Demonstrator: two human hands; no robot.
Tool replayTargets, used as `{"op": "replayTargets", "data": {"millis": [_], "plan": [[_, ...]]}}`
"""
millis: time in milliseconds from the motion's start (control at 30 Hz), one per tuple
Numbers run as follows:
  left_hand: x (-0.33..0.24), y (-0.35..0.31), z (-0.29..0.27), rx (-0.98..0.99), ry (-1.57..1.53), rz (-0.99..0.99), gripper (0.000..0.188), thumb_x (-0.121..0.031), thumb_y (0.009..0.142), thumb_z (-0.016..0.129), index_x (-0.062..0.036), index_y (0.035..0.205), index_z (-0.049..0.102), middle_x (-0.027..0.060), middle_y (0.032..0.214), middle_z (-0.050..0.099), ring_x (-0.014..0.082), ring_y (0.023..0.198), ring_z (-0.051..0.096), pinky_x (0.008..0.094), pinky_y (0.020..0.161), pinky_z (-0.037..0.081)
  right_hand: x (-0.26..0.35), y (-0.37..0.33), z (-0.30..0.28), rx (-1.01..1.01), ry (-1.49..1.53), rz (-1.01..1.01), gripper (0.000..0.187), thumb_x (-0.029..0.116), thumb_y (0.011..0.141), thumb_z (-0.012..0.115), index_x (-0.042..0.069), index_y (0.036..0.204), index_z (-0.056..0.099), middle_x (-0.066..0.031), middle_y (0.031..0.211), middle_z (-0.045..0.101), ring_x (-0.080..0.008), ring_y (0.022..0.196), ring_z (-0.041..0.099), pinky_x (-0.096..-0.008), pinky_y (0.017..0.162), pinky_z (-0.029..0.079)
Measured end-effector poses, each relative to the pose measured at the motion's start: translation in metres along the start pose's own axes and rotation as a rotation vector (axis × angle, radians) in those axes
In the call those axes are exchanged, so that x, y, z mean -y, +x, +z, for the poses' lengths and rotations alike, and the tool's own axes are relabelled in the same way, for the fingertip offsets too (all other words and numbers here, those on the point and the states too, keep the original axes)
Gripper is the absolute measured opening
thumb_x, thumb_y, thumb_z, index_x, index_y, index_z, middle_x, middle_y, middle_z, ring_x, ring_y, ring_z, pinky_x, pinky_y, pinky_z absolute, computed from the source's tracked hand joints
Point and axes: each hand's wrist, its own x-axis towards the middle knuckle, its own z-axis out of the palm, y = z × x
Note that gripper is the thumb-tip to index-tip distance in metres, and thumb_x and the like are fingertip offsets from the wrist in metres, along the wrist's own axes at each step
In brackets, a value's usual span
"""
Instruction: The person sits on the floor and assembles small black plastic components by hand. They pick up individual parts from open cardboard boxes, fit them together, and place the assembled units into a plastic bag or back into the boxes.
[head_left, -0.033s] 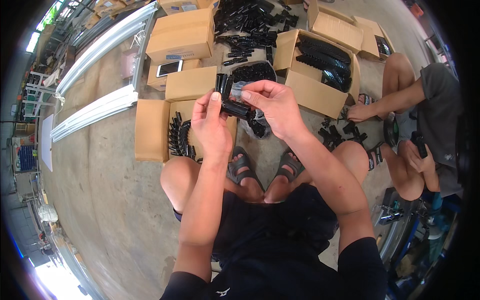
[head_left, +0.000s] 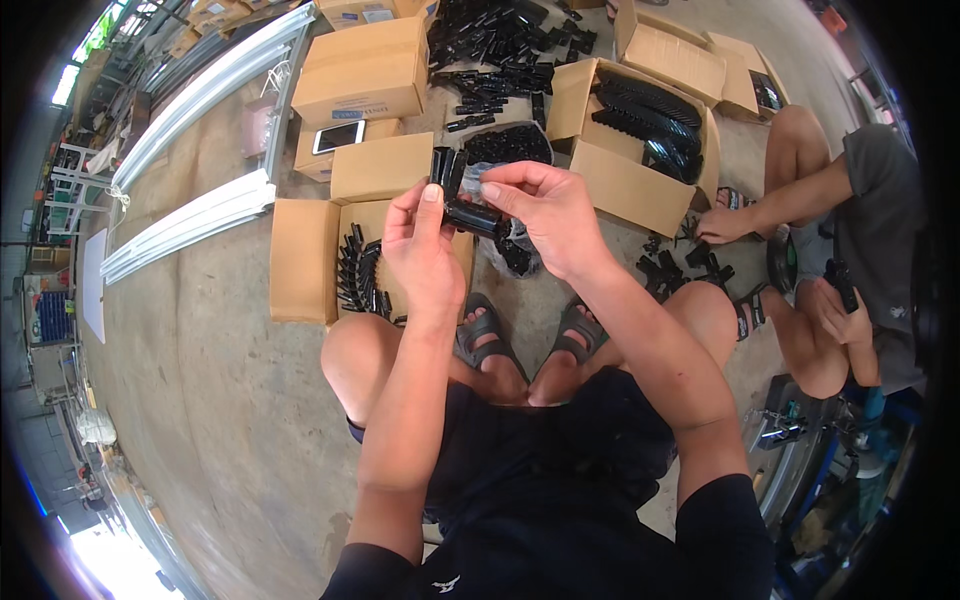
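My left hand (head_left: 425, 240) is closed on a glossy black angled pipe fitting (head_left: 475, 217), thumb on its near side. One of its tube-like arms points up, the other toward the right. Beside the fitting, my right hand (head_left: 550, 215) pinches thumb and forefinger together; whatever they hold is too small or hidden to make out. Beneath my hands sits an open carton (head_left: 305, 260) with several black fittings (head_left: 360, 270) laid in rows. Behind the hands, a clear plastic bag (head_left: 510, 145) holds many small black pieces.
A larger open carton (head_left: 630, 195) holds long stacks of black parts. Loose black fittings (head_left: 490, 50) cover the floor at the far side. A white tablet (head_left: 340, 137) lies on a box. On the right, a co-worker's hand (head_left: 845, 320) holds a black part. White metal profiles (head_left: 190, 225) lie left.
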Motion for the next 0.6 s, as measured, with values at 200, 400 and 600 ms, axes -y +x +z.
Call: {"op": "replayTargets", "data": {"millis": [200, 400, 600], "plan": [[0.005, -0.008, 0.004, -0.037, 0.225, 0.164, 0.018, -0.006, 0.101, 0.063, 0.0018, 0.117, 0.061, 0.0129, 0.108, 0.07, 0.018, 0.096, 0.068, 0.032, 0.085, 0.057, 0.001, -0.001, 0.008, -0.018, 0.017, -0.005, 0.012, 0.001, 0.094, 0.072, -0.004, 0.105, 0.071, -0.0098, 0.098, 0.074, -0.0125, 0.088, 0.069, -0.025, 0.082, 0.057], [0.011, -0.018, 0.014, -0.027, 0.233, 0.224, 0.018, -0.006, 0.101, 0.065, 0.0023, 0.117, 0.062, 0.0113, 0.11, 0.069, 0.0133, 0.097, 0.066, 0.0281, 0.086, 0.056, -0.006, -0.001, 0.016, -0.146, 0.172, 0.094, 0.012, 0.002, 0.093, 0.074, -0.004, 0.102, 0.072, -0.0092, 0.094, 0.074, -0.0125, 0.082, 0.068, -0.0259, 0.077, 0.055], [0.014, -0.019, 0.016, -0.05, 0.214, 0.226, 0.017, -0.004, 0.101, 0.064, 0.0035, 0.117, 0.061, 0.0119, 0.112, 0.068, 0.0151, 0.1, 0.066, 0.0297, 0.089, 0.056, -0.003, -0.006, 0.018, -0.164, 0.171, 0.107, 0.01, 0.005, 0.093, 0.075, -0.003, 0.098, 0.073, -0.0078, 0.092, 0.074, -0.0118, 0.082, 0.067, -0.0261, 0.077, 0.054]]}}
